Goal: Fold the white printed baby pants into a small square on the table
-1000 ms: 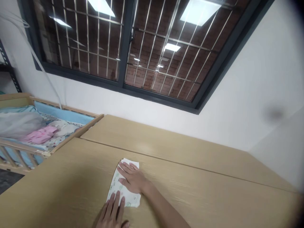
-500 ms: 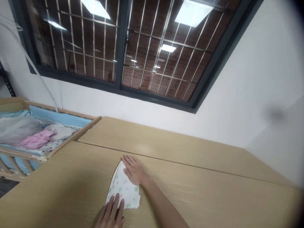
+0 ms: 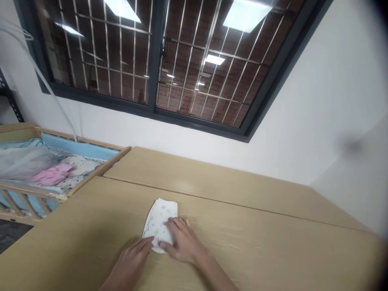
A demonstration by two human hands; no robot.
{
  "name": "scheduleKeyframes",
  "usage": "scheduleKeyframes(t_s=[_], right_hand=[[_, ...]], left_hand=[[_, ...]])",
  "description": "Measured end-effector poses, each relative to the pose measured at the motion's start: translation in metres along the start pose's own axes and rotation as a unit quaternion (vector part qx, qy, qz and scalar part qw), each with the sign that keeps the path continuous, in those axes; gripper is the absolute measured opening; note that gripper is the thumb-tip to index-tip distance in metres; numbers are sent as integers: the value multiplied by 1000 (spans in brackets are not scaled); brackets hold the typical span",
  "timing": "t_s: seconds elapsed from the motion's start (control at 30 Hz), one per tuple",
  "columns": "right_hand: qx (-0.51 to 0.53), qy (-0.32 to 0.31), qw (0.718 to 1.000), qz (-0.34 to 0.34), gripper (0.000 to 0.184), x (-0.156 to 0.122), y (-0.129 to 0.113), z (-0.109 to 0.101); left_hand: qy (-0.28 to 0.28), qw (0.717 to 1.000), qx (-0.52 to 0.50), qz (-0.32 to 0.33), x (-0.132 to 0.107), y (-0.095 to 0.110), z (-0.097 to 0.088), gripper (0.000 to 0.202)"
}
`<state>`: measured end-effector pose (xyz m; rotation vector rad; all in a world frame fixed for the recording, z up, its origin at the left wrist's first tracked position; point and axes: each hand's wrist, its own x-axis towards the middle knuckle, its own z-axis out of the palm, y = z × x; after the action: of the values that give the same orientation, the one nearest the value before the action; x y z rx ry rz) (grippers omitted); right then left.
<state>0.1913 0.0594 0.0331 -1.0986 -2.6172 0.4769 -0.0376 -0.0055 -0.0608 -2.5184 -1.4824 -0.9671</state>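
Observation:
A small white cloth with a pale green print lies folded on the wooden tabletop. My left hand reaches in from below, its outstretched fingertips on the cloth's lower left corner. On the opposite side, my right hand rests over the cloth's right edge, thumb apart from the fingers. That hand is slightly blurred, and it hides part of the right edge. Neither hand visibly grips the fabric.
At the left stands a wooden crib with blue lining; a pink cloth and white bedding lie inside. A second wooden panel runs along the wall beneath a barred, dark-framed window. A seam separates the panels.
My right hand has slid from the cloth's top down to its right edge. My left hand has shifted slightly. The cloth's upper right corner now shows, and its outline looks narrower.

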Motion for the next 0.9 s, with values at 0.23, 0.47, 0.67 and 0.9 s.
scheduleKeyframes(t_s=[0.23,0.47,0.67,0.9], right_hand=[[55,-5,998,9,44,-44,-5,4],[147,80,984,69,24,-17,11,3],[176,157,958,163,23,20,38,23],[98,307,927,193,27,37,48,48]], left_hand=[[-51,991,-99,-69,11,9,-27,33],[-117,957,-230,-131,27,-27,-42,34],[-82,932,-300,-184,76,-34,-31,31],[-99,941,-58,-317,97,-34,4,32]])
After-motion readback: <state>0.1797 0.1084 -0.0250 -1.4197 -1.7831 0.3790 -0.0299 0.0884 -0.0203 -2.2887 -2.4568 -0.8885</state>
